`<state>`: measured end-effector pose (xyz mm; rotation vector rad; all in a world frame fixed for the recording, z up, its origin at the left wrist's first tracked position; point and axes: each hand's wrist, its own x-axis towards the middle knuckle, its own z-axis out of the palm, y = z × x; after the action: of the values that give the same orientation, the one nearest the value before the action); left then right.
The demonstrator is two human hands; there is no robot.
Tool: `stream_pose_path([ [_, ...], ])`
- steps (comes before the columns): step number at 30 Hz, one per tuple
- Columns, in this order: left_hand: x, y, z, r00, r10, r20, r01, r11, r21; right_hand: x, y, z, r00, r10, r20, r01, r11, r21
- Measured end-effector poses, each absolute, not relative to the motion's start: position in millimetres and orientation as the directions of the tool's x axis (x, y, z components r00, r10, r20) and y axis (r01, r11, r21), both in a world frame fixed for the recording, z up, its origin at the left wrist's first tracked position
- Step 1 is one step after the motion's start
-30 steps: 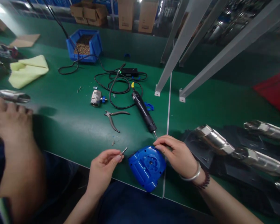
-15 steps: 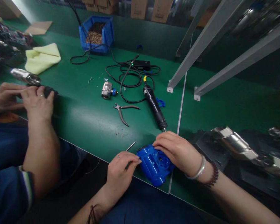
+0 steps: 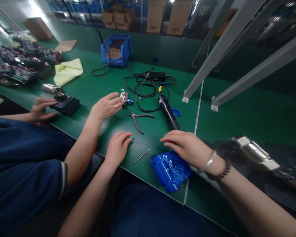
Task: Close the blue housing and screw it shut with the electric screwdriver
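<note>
My left hand [image 3: 117,148] is over the bench, thumb and forefinger pinched on a tiny screw [image 3: 133,135] that barely shows at the fingertips. A second small screw [image 3: 137,142] lies just beside them. A thin metal driver bit [image 3: 142,156] rests to the right of that hand. My right hand [image 3: 185,144] hovers with fingers stretched out, holding nothing, above the back edge of a blue plastic housing [image 3: 166,172]. It hides the front end of the black electric screwdriver [image 3: 168,112]. Gray-handled cutting pliers [image 3: 136,121] lie beyond my left hand.
A co-worker's hand [image 3: 106,107] touches a metal valve fitting [image 3: 124,97]; their other hand is by a black device [image 3: 67,104]. Behind are a coiled cable [image 3: 143,95] and a blue parts bin [image 3: 128,49]. Gray posts [image 3: 212,49] and metal-and-black units [image 3: 254,154] stand right.
My right hand has come up off the blue housing and opened. My left hand has left the housing's side and moved left to the screws. The co-worker's hand has reached across to the valve fitting.
</note>
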<state>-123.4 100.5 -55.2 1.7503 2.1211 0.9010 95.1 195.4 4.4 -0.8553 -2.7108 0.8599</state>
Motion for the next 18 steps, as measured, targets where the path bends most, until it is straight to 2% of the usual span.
stream_pose_path([
  [2, -132.8, 115.1, -58.9, -0.180, 0.977, 0.117, 0.826, 0.085, 0.558, 62.7, 200.4, 5.0, -0.865, 0.476, -0.158, 0.482, 0.700, -0.527],
  [4, -135.6, 126.0, -61.0, -0.115, 0.993, 0.037, 0.837, 0.077, 0.541, 29.6, 205.0, 1.4, -0.896, 0.328, -0.300, 0.435, 0.785, -0.440],
  [7, -134.8, 131.4, -63.5, -0.070, 0.997, 0.010, 0.844, 0.054, 0.534, -4.7, 209.9, -9.5, -0.892, 0.238, -0.383, 0.392, 0.830, -0.396],
  [13, -135.7, 117.1, -69.6, -0.151, 0.983, 0.102, 0.826, 0.069, 0.559, -16.8, 212.0, -29.6, -0.860, 0.232, -0.456, 0.418, 0.831, -0.366],
  [16, -126.9, 97.6, -63.4, -0.223, 0.966, 0.133, 0.806, 0.106, 0.583, -11.8, 214.7, -24.0, -0.870, 0.253, -0.424, 0.427, 0.816, -0.390],
  [18, -112.6, 77.8, -54.8, -0.275, 0.949, 0.152, 0.746, 0.111, 0.656, 0.1, 218.3, -11.8, -0.882, 0.294, -0.368, 0.438, 0.801, -0.410],
])
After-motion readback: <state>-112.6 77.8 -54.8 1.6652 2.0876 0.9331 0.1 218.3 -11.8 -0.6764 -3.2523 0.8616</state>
